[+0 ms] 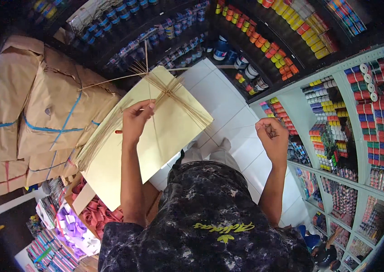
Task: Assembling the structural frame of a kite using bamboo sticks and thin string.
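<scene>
1. I see my left hand (135, 120) raised in front of me, its fingers pinching the straw-coloured raffia strands (167, 90) where they cross over the stack of pale yellow paper sheets (155, 136) — the stack sits tilted on the box of red ribbon rolls (96, 213), beside the brown paper bundles (51, 109).
2. My right hand (271, 133) is well apart to the right, over the white tiled floor (228, 109), fingers curled into a loose fist; whether a strand runs into it I cannot tell.
3. I would keep the left pinch firm at the crossing, so the tie does not slacken.
4. I would pull evenly — raffia splits easily.
</scene>
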A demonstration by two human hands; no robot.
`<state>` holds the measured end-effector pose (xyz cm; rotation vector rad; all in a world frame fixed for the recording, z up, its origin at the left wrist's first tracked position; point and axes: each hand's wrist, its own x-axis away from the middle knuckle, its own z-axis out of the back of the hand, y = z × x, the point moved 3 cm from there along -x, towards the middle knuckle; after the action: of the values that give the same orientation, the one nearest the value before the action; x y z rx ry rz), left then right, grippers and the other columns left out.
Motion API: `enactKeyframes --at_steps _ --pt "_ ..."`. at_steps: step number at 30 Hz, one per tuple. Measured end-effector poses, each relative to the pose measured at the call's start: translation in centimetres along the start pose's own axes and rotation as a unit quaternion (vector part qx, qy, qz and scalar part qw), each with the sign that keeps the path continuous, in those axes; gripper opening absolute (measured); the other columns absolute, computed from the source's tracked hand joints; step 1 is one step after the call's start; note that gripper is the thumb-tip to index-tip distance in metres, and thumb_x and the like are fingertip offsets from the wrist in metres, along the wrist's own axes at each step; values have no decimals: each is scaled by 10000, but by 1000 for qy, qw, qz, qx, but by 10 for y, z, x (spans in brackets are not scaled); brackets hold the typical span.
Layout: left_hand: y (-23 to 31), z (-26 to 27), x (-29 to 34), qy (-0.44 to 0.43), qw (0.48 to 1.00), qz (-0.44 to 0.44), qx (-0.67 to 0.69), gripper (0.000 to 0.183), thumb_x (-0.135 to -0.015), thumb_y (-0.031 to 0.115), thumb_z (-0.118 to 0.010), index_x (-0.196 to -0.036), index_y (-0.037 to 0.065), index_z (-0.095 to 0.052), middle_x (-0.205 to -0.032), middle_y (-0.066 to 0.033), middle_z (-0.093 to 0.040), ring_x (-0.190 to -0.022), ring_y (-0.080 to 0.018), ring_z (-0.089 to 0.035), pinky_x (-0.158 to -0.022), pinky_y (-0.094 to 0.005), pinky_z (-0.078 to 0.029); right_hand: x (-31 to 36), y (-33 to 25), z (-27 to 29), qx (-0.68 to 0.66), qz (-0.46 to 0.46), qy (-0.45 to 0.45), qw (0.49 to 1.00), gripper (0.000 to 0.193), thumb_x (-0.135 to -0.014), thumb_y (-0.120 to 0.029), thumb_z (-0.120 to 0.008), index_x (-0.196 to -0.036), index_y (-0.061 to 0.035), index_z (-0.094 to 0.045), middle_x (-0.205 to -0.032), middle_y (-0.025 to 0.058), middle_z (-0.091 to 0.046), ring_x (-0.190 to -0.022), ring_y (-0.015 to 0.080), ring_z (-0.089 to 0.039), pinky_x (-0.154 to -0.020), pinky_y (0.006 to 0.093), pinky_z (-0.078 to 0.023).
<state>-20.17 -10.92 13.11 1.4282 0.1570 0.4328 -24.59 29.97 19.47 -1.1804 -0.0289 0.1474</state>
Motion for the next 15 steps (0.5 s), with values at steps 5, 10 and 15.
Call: enactKeyframes --at_steps 5,10,15 --pt "34 -31 -3 14 995 -55 86 226 -940 138 -722 -1107 -13 -734 -941 -47 -728 -797 -97 -656 -737 -247 -548 -2 -13 -6 24 13 -14 1000 43 -844 -13 -710 -881 -14 -687 -798 -2 -617 -582 23 -386 -527 212 -321" --pt "65 -62 -2 38 984 -119 129 231 -937 118 -725 -1100 -46 -719 -936 -85 -723 -811 -122 -670 -747 -271 -564 -8 -11 -6 38 6 -52 998 56 -843 -22 -709 -897 -12 -697 -842 16 -648 -548 31 -415 -512 220 -350" --pt "82 -93 5 118 972 -142 149 236 -944 116 -716 -1105 -55 -697 -916 -89 -712 -798 -135 -675 -742 -277 -562 -27 6 3 30 8 -98 995 83 -829 -29 -714 -910 -13 -699 -922 28 -684 -511 29 -407 -486 224 -341"
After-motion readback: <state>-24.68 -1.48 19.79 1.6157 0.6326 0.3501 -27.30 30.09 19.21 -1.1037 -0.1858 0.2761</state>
